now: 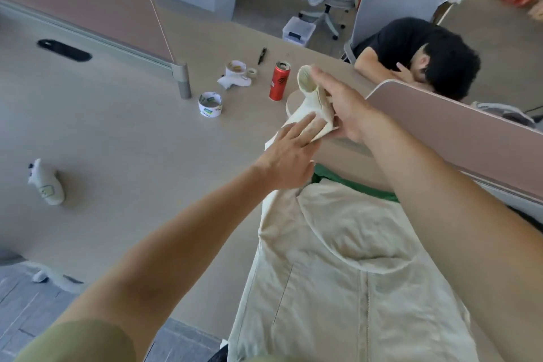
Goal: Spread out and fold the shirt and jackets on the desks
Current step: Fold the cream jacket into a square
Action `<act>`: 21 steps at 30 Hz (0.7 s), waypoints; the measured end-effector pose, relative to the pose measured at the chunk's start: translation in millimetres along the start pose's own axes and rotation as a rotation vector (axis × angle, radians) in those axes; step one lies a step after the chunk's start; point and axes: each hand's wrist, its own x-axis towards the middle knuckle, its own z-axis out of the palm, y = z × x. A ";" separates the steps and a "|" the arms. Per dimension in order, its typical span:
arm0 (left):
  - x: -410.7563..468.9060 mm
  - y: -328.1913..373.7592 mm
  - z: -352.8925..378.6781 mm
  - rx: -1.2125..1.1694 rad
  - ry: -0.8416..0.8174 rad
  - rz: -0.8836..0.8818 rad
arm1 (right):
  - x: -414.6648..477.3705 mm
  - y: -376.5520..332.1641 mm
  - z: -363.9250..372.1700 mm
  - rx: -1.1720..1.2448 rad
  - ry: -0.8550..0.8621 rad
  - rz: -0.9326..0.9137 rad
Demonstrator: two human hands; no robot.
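Observation:
A cream jacket (346,267) lies front-up on the desk (132,156), its zipper running toward me and its hood spread near the collar. One sleeve (311,103) stretches away toward the red can. My left hand (291,153) presses flat on that sleeve with straight fingers. My right hand (343,106) holds the sleeve near its cuff, lifting the open cuff off the desk. A green garment (352,185) peeks out from under the jacket's far edge.
A red can (279,81) stands just left of the cuff, with tape rolls (210,104), a white controller (47,185) and a pen (261,56) farther left. A pink divider (455,132) borders the right. A person rests their head behind it.

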 end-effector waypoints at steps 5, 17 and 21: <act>9.5 42.7 19.3 0.026 0.006 0.216 | -16.3 34.6 -29.4 -0.314 0.302 0.077; -90.0 42.5 137.5 0.091 -0.447 -0.535 | -79.4 209.5 -133.5 -0.191 0.538 0.178; -100.1 33.8 149.9 0.097 -0.613 -0.594 | -78.0 275.7 -156.7 -0.224 0.608 0.352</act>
